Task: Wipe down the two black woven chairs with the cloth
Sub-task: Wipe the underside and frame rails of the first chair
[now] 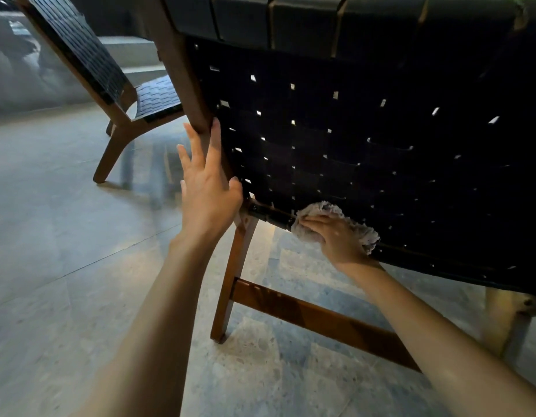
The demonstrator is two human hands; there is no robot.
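The near black woven chair (366,139) fills the upper right, seen from behind its backrest, with a brown wooden frame. My right hand (335,236) presses a crumpled pale cloth (323,210) against the lower left of the woven back, fingers curled over it. My left hand (206,182) rests with straight fingers against the chair's left wooden upright (185,85), thumb at its inner edge. The second black woven chair (92,61) stands further off at the upper left, side on.
A wooden crossbar (305,314) joins the near chair's rear legs low down. The floor is grey speckled tile (65,266), open to the left. A glass wall or window (17,61) runs behind the far chair.
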